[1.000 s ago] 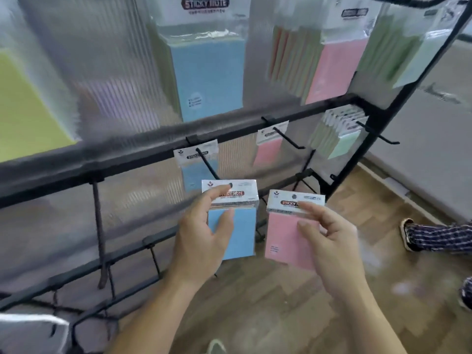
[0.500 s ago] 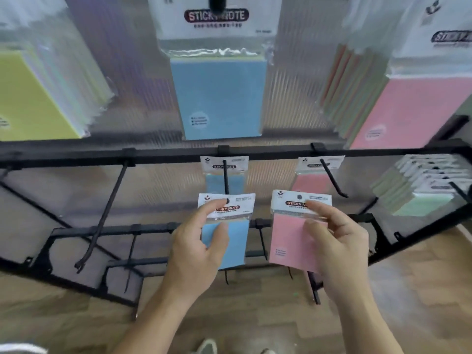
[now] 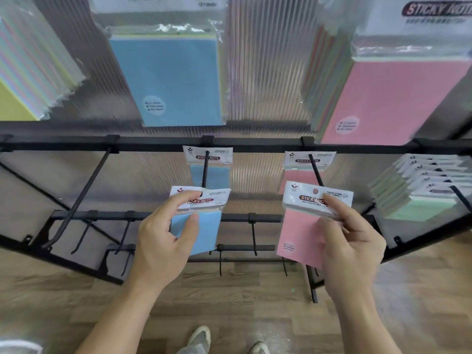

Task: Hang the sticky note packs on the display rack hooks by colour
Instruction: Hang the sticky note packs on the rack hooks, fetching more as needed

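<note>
My left hand pinches a small blue sticky note pack by its white header, right at the tip of a black hook. One small blue pack hangs further back on that hook. My right hand pinches a small pink pack just below the tip of the neighbouring hook, where another small pink pack hangs. Both held packs stand upright, facing me.
Black rack rail runs across the view. Large yellow, blue and pink packs hang above it. Several small green packs fill the right hook. An empty hook is at left; lower hooks stand behind my hands. Wooden floor below.
The view swung to face the rack squarely and moved closer. Both hands lifted their packs up toward the tips of the blue and pink hooks.
</note>
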`<state>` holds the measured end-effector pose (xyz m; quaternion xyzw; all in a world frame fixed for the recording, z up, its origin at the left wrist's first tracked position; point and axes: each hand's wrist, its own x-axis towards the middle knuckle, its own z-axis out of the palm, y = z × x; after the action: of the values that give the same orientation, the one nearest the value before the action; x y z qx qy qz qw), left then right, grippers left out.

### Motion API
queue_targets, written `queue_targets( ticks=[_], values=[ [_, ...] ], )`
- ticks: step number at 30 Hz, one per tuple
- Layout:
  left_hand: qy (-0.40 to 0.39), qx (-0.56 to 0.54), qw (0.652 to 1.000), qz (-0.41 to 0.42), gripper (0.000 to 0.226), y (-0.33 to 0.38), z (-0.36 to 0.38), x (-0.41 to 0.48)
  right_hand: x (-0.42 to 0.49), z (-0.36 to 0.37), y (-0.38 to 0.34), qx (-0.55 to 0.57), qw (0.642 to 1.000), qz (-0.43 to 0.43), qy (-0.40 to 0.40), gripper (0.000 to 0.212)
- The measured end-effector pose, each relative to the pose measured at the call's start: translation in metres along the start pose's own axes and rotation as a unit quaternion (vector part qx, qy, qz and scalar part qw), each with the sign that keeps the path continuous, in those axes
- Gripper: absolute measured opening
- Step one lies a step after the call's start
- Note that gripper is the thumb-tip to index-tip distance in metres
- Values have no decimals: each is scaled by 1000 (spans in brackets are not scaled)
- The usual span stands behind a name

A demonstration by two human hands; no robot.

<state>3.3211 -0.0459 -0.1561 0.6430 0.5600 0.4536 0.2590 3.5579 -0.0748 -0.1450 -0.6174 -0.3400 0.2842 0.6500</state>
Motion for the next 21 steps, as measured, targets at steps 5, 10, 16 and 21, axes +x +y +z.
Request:
queue_targets(
  ticks=[5,10,16,21],
  values=[
    [-14,-31,999,-40,42,5,2,-6,5,-8,6,16,1000,-4,25,42],
    [-12,-29,997,-66,48,5,9,-1,11,-17,12,-4,1000,-4,-15,47],
    [-21,-9,995,-96,50,11,19,10,26,-19,20,-97,989,-11,-112,53],
    [-62,8,991,-118,61,12,21,27,49,-11,20,-219,960,-43,-171,62]
  ],
)
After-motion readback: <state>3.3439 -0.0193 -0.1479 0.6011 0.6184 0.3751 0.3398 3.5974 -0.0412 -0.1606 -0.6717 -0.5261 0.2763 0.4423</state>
